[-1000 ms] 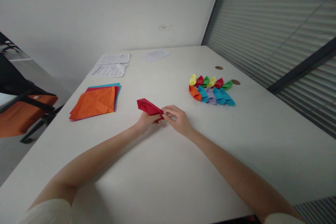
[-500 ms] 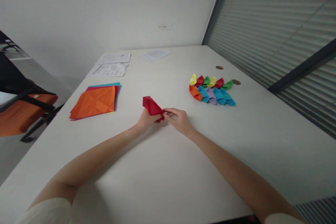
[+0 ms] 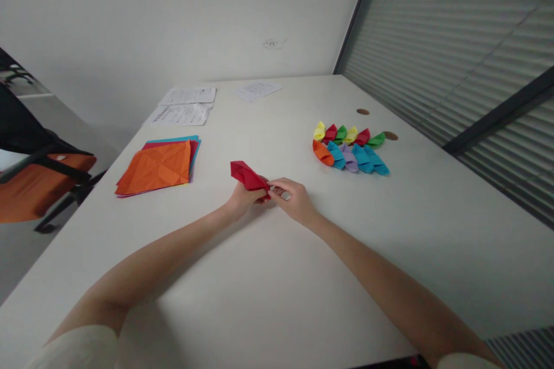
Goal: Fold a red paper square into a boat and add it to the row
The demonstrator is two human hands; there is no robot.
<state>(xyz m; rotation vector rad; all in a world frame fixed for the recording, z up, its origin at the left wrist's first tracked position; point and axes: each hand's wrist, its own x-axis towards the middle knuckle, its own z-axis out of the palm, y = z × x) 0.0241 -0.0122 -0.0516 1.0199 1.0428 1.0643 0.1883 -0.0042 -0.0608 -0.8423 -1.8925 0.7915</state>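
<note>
Red paper: the red paper (image 3: 246, 176) is sitting mid-table, lifted just off the table (image 3: 277, 288), partly folded into a pointed, wedge-like shape that's poking up and toward the far left.

Left hand: the left hand (image 3: 241, 200) is curling closed around the near end of the piece from the left, fingers wrapping it from underneath as far as I can tell.

Right hand: the right hand (image 3: 295, 200) is pinching the right tip, thumb and forefinger closing on it and the other fingers loosely bending. Can't make out exactly how much paper it's got.

Where it sits vs the hands: the piece is bridging both hands, which are nearly touching each other, with most of it sticking out beyond the left hand.

Done so far: I'm guessing a good batch. Two rows of little folded pieces (image 3: 350, 149) in yellow, red, green, orange, blue and purple are lying far right of the hands, well apart from them.

Left to do: looks like this red one is only partway there, since it's looser and bigger than the finished ones. A stack of creased sheets (image 3: 156, 168), orange on top, is waiting to the left.

Other stuff: printed pages (image 3: 182, 110) are lying at the far end, and an orange chair (image 3: 26, 196) is standing off the left edge.
</note>
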